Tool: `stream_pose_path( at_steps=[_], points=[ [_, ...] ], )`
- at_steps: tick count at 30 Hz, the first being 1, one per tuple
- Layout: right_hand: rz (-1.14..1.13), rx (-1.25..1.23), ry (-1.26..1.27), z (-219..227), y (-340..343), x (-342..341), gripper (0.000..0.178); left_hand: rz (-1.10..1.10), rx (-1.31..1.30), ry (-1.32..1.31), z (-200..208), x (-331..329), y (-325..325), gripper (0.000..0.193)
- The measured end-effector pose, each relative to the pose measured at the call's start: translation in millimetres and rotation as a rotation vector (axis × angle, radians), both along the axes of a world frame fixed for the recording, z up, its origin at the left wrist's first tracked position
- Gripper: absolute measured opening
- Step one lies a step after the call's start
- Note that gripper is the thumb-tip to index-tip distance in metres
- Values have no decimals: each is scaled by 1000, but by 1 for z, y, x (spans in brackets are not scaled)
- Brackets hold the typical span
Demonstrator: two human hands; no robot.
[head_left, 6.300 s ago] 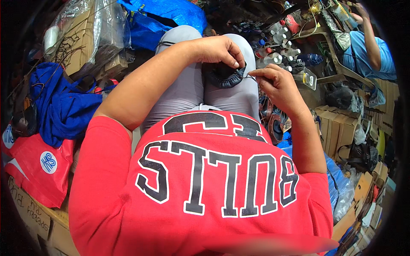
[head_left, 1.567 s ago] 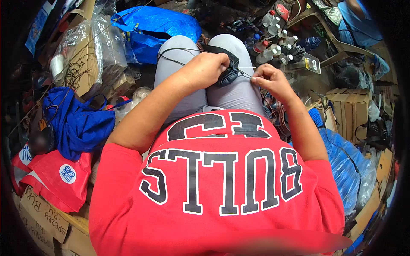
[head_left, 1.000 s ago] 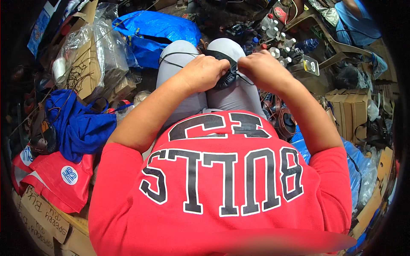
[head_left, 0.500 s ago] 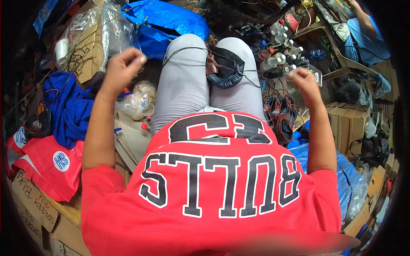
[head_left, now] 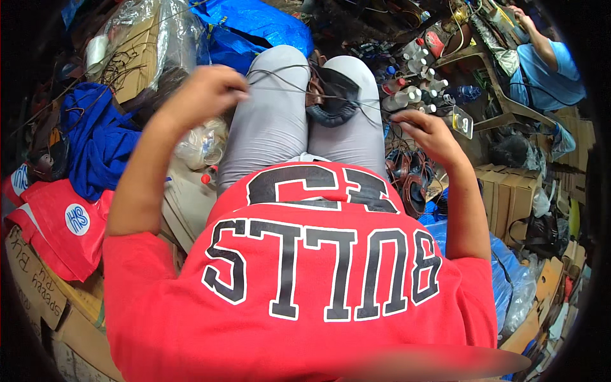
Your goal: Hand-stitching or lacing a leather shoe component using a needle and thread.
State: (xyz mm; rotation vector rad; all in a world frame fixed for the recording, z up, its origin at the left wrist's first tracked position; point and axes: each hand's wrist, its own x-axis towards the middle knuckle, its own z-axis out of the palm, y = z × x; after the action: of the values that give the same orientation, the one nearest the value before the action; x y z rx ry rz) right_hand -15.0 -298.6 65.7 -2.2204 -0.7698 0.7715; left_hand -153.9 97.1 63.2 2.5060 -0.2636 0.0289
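Note:
Between my grey-clad knees sits a black and brown shoe (head_left: 334, 109) with a puffy dark collar. Dark cord (head_left: 280, 69) runs from it in loose loops across both thighs. Beside my left knee, my left hand (head_left: 217, 91) is somewhat blurred, its fingers curled together close to the cord. Whatever they may pinch is too small to make out. On the other side, my right hand (head_left: 428, 132) hovers right of the shoe. Its fingers stretch toward the cord's loop with the thumb apart, and I see nothing in them.
Several plastic bottles (head_left: 417, 79) stand beyond my right knee. Brown shoe pieces (head_left: 410, 178) lie below my right hand. A blue tarp (head_left: 258, 28) lies ahead, blue cloth (head_left: 95, 143) at left. Another person's arm (head_left: 542, 43) shows at far right, near a chair frame (head_left: 503, 102).
Both my hands have moved inward toward the shoe, the left one to the right and the right one to the left. My right fingers have spread from a closer curl.

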Motion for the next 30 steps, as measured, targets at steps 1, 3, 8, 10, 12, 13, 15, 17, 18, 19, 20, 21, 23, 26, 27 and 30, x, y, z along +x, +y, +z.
stream_pose_path(
  at_steps=[1,3,8,10,12,13,15,17,18,19,20,21,23,26,27,30],
  points=[
    [-83,-85,-67,-8,-27,5,21,111,89,16,-3,0,29,9],
    [-306,-152,-109,-21,-102,19,21,414,232,15,13,-9,104,15],
    [-673,-843,-465,-25,-347,21,26,1125,825,52,71,-109,297,30],
    [-646,-1186,-353,-22,-390,9,30,1220,823,125,53,-105,307,30],
    [-632,-1015,-312,-50,-335,17,32,1047,484,-59,22,-87,270,29],
    [-541,-882,-267,-65,-330,14,36,1013,225,99,25,-35,167,30],
    [-454,-310,-158,-83,-221,14,41,458,180,-216,-9,-1,67,36],
    [-431,-147,116,-47,-84,-3,48,187,54,-150,-18,11,-13,41],
    [-357,61,198,-40,-42,-12,48,115,-53,-140,-23,12,-41,41],
    [-277,266,281,-35,-8,-20,48,43,-160,-129,-28,12,-60,41],
    [-259,282,339,-30,16,-27,42,33,-175,-49,-29,14,-73,41],
    [-245,300,396,-27,31,-29,38,18,-188,31,-28,16,-82,41],
    [-202,274,434,-40,34,-19,25,49,-182,103,-25,19,-80,26],
    [-260,290,376,-35,23,-9,32,238,-230,162,-41,10,-38,18],
    [-366,375,380,-43,9,-5,33,283,-254,147,-47,6,-22,22],
    [-371,377,467,-59,-21,8,27,307,-510,224,-63,-4,15,23]
  ],
)
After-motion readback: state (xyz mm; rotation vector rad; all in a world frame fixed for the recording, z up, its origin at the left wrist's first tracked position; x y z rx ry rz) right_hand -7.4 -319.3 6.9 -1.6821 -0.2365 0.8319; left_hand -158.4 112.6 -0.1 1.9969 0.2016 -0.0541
